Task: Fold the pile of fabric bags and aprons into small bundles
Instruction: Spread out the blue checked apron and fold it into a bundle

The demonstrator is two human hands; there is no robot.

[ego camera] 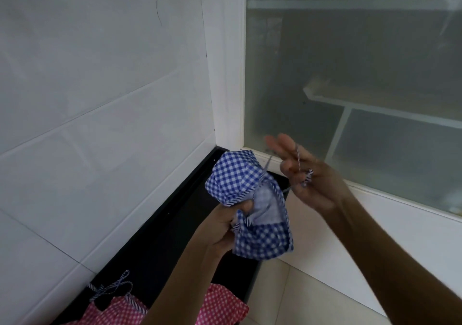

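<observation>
A blue and white checked fabric bundle (252,207) is held up in front of the wall corner. My left hand (222,227) grips it from the lower left, thumb pressed into the cloth. A thin striped cord (298,160) runs from the bundle up to my right hand (305,177), which pinches the cord with its other fingers stretched out; the hand is motion-blurred. A pink and white checked fabric (217,307) with a striped cord (112,287) lies on the black counter at the bottom of the view.
The black counter (160,239) runs along a white tiled wall (100,99) on the left. A frosted glass window (362,74) with a white frame fills the right. Pale floor tiles (300,299) show below the sill.
</observation>
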